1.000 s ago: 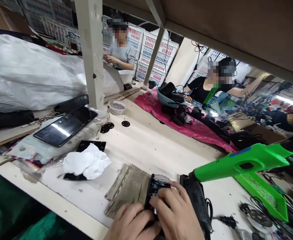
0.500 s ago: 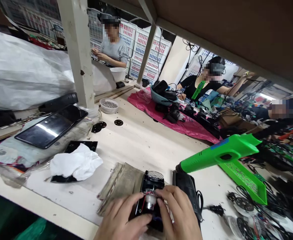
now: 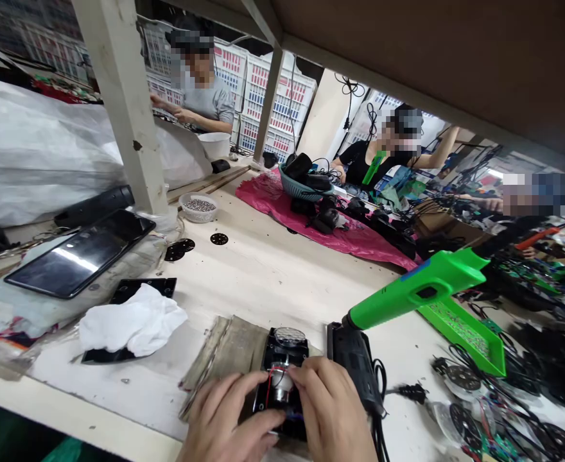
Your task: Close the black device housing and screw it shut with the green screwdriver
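The left hand (image 3: 232, 417) and the right hand (image 3: 330, 410) are half closed, their fingers gripping opposite sides of a black casing (image 3: 282, 343) (a silver motor (image 3: 280, 388) and red wire (image 3: 269, 385) sit inside). It rests on the tabletop (image 3: 263, 276), just beside a folded grey cloth (image 3: 225, 359); a black tool (image 3: 352, 362) lies near the right hand.

Both hands (image 3: 229, 417) (image 3: 330, 410) on black housing (image 3: 273, 343)

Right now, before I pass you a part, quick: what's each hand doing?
Left hand: closed, holding the black casing.
Right hand: closed, also holding the black casing.
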Demonstrator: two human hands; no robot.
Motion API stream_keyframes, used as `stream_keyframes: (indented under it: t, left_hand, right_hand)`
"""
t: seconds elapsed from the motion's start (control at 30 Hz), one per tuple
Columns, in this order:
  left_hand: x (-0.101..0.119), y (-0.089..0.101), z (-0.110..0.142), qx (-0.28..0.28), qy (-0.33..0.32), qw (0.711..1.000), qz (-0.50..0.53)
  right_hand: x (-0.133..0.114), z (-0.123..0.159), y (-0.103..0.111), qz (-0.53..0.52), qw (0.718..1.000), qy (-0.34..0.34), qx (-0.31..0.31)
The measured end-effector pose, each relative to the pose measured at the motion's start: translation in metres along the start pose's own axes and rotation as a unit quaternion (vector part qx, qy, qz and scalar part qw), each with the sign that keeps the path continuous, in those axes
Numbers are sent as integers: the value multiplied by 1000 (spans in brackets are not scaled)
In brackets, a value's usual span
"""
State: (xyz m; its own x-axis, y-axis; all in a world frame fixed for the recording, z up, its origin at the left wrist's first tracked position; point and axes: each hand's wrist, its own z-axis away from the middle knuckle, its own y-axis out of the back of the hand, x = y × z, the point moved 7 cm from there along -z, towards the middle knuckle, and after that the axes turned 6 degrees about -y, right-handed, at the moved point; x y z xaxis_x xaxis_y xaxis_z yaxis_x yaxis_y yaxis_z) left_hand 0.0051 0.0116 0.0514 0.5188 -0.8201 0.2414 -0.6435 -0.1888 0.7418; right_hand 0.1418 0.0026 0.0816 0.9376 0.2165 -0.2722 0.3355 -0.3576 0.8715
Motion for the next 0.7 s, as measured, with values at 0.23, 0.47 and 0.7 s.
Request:
stream_keyframes:
  t: [0.23, 0.47, 0.7]
  left_hand:
    - [2, 3, -4, -3, -57, 998, -6]
    - [9, 3, -9, 81, -8, 997, 17]
    - [17, -4, -8, 94, -102, 990, -21]
  right_hand:
    - [-2, 1, -4, 1, 1000, 4, 7]
    - [-1, 1, -5, -30, 999, -35, 15]
    - [0, 0, 3, -14, 1000, -11, 14]
